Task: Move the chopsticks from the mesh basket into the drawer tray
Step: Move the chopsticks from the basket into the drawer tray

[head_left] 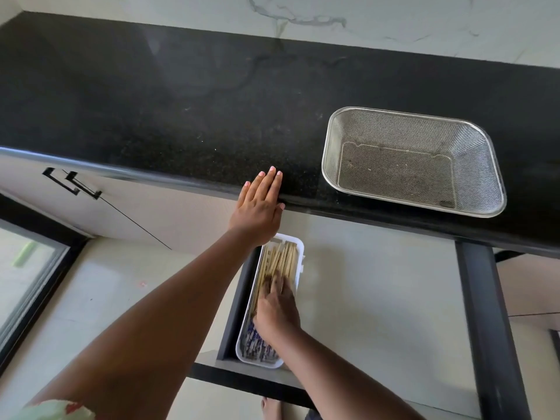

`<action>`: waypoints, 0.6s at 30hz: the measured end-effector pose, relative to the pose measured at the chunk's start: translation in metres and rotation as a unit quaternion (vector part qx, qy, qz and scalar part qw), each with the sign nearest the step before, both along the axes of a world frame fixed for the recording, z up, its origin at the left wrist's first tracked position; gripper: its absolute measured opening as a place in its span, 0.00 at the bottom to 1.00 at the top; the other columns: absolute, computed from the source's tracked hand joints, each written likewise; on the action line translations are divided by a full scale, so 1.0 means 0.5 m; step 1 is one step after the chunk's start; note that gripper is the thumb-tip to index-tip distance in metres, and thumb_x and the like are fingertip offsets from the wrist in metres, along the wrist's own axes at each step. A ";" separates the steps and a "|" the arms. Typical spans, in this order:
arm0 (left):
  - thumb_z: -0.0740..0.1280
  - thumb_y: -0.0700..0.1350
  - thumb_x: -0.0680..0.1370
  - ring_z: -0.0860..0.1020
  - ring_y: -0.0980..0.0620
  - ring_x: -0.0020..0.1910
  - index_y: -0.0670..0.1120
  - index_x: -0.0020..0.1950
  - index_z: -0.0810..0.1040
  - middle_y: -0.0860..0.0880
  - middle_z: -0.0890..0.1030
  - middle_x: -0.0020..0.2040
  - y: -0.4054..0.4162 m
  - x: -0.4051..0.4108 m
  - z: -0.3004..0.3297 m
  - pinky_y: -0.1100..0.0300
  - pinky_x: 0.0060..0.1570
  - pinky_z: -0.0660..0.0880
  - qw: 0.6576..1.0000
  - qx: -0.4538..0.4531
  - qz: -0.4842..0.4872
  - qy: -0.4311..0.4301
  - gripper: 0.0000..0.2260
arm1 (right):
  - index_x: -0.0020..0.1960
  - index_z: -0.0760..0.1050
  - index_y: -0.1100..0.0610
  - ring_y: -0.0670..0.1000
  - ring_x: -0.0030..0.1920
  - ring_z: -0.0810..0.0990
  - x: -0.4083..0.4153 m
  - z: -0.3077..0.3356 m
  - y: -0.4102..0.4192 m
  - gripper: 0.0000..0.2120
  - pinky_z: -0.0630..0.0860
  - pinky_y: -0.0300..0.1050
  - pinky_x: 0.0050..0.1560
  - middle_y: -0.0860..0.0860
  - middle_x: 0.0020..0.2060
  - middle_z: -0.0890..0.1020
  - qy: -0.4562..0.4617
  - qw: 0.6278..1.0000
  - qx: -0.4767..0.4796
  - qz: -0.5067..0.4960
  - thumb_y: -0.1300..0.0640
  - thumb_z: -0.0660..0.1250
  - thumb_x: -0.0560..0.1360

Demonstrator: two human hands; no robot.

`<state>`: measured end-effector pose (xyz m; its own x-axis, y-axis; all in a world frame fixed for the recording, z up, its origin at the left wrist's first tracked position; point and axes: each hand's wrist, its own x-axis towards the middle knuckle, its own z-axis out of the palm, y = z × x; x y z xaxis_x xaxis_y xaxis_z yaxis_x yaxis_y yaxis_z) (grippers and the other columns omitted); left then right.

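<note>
The mesh basket [330, 165] stands on the black counter at the right with nothing in it. Below the counter edge, a white tray [300, 244] lies in the pulled-out drawer, holding several pale wooden chopsticks [280, 257] with dark patterned ends toward me. My right hand [277, 313] rests flat on the chopsticks in the middle of the tray, fingers spread. My left hand [260, 204] lies palm down on the counter's front edge, fingers straight and together, holding nothing.
The black counter [181, 116] runs across the view below a marble wall. The open drawer [378, 298] has a pale bottom and dark frame. Cabinet doors with black handles [72, 183] sit at the left. A foot [269, 409] shows below the drawer front.
</note>
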<state>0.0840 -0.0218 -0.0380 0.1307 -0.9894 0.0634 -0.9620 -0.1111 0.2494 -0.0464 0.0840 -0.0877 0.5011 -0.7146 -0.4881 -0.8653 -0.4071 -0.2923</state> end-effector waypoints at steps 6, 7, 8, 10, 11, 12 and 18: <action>0.50 0.50 0.82 0.42 0.50 0.78 0.48 0.79 0.44 0.49 0.46 0.80 0.001 -0.001 0.001 0.56 0.72 0.34 1.000 -0.001 0.002 0.000 0.27 | 0.77 0.48 0.68 0.60 0.78 0.50 0.001 -0.018 -0.003 0.30 0.50 0.53 0.77 0.64 0.78 0.50 -0.028 0.999 -0.008 0.044 0.66 0.57 0.80; 0.50 0.50 0.82 0.42 0.50 0.78 0.48 0.79 0.44 0.49 0.46 0.80 0.002 -0.001 0.001 0.56 0.71 0.34 1.000 -0.002 0.002 0.001 0.27 | 0.76 0.50 0.69 0.61 0.78 0.51 0.000 -0.019 -0.001 0.28 0.50 0.53 0.77 0.65 0.77 0.51 -0.034 0.997 -0.012 0.061 0.68 0.57 0.79; 0.50 0.50 0.82 0.42 0.50 0.78 0.48 0.79 0.44 0.48 0.46 0.80 0.002 -0.001 0.001 0.56 0.71 0.34 1.000 -0.002 0.001 0.000 0.27 | 0.75 0.54 0.70 0.62 0.77 0.52 -0.002 -0.020 0.003 0.26 0.50 0.54 0.77 0.65 0.77 0.52 -0.038 0.996 -0.014 0.079 0.69 0.57 0.79; 0.49 0.50 0.82 0.41 0.50 0.78 0.48 0.79 0.43 0.48 0.45 0.80 0.002 -0.001 0.001 0.56 0.71 0.34 1.000 0.000 0.000 0.000 0.27 | 0.71 0.62 0.71 0.63 0.77 0.54 -0.007 -0.022 0.008 0.22 0.52 0.56 0.77 0.66 0.76 0.53 -0.039 0.994 -0.015 0.104 0.70 0.59 0.77; 0.49 0.51 0.82 0.41 0.50 0.78 0.48 0.79 0.43 0.48 0.45 0.80 0.002 -0.002 0.001 0.55 0.72 0.34 1.000 0.001 0.000 0.001 0.27 | 0.68 0.65 0.71 0.63 0.76 0.55 -0.008 -0.024 0.008 0.20 0.54 0.56 0.76 0.67 0.76 0.54 -0.040 0.993 -0.018 0.114 0.70 0.59 0.77; 0.49 0.51 0.82 0.41 0.50 0.78 0.48 0.79 0.44 0.48 0.46 0.80 0.002 -0.002 0.000 0.55 0.72 0.34 1.000 0.002 0.000 0.001 0.27 | 0.67 0.68 0.71 0.64 0.76 0.57 -0.009 -0.024 0.007 0.18 0.55 0.57 0.75 0.67 0.76 0.55 -0.039 0.992 -0.021 0.120 0.70 0.60 0.77; 0.49 0.51 0.82 0.41 0.50 0.78 0.48 0.79 0.43 0.48 0.45 0.80 0.002 -0.003 0.001 0.55 0.72 0.34 1.000 0.003 0.003 0.000 0.27 | 0.61 0.75 0.69 0.64 0.65 0.73 -0.010 -0.008 -0.021 0.14 0.70 0.57 0.68 0.66 0.67 0.72 -0.042 0.990 -0.056 0.121 0.69 0.61 0.76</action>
<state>0.0827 -0.0209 -0.0374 0.1365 -0.9890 0.0571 -0.9613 -0.1183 0.2487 -0.0515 0.0734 -0.0920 0.6994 -0.6168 -0.3612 -0.7134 -0.6331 -0.3003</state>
